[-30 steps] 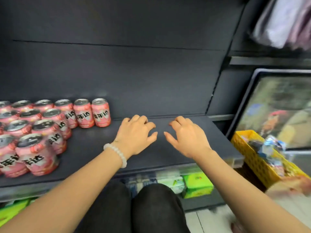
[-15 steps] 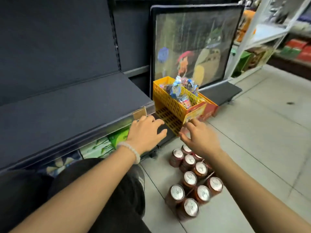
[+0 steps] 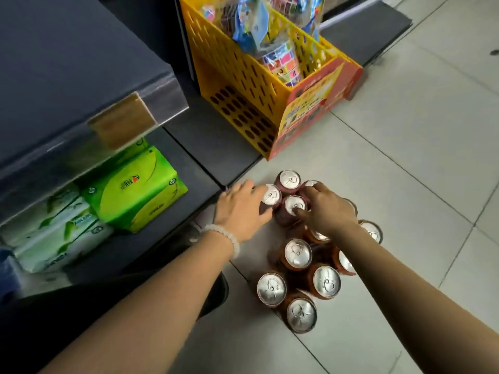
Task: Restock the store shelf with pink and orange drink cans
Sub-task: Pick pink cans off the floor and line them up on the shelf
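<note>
Cans [image 3: 297, 255] on floor [image 3: 405, 163] — right of shelf [image 3: 81, 76]

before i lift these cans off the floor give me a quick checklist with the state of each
1. Left hand on a can: ok, fingers wrap the side of the far-left can.
2. Right hand on a can: ok, thumb on the middle can, fingers reach the one behind.
3. Grip firm: cannot tell, fingers partly hidden.
4. Cans upright: ok, all tops face up.
5. Room beside the cluster: ok, yellow basket stands apart.
6. Space on the shelf: cannot tell, only its end shows.
</note>
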### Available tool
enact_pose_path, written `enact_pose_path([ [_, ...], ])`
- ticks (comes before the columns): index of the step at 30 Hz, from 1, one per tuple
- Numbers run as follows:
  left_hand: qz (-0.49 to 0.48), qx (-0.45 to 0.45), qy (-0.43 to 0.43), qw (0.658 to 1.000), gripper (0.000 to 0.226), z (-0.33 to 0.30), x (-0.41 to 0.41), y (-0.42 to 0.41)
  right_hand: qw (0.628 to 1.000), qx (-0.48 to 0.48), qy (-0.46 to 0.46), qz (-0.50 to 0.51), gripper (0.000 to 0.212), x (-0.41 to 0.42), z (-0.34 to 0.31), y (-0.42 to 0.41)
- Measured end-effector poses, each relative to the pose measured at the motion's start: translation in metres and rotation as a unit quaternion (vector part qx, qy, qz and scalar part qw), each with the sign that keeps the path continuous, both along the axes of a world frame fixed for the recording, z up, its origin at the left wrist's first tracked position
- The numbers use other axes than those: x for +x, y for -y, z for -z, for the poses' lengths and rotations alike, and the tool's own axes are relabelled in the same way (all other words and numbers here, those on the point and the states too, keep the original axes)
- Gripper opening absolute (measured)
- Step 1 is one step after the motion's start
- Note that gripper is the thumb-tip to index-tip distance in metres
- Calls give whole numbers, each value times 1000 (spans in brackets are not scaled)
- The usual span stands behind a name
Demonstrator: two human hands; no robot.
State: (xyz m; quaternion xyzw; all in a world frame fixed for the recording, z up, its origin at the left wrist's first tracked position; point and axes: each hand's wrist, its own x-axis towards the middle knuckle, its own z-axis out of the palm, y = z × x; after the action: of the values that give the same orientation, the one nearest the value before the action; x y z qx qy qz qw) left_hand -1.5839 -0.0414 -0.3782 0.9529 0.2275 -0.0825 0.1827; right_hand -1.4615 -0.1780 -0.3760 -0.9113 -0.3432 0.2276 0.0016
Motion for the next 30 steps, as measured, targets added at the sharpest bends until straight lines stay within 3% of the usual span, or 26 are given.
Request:
enact_pose_path([
  [9, -21, -57, -9, 998, 65, 70, 44, -16, 999, -36, -15, 22, 67, 11, 49, -18],
  [16, -58, -124, -1, 991, 65, 92, 47, -16, 998, -4, -6, 68, 64, 11, 54, -24],
  [25, -65, -91, 11, 994, 57, 89, 53, -13, 995, 25, -16, 92, 64, 8, 61, -19],
  [30, -35, -99, -27, 994, 59, 79, 37, -9, 996, 46, -10, 82, 55, 6, 57, -17],
])
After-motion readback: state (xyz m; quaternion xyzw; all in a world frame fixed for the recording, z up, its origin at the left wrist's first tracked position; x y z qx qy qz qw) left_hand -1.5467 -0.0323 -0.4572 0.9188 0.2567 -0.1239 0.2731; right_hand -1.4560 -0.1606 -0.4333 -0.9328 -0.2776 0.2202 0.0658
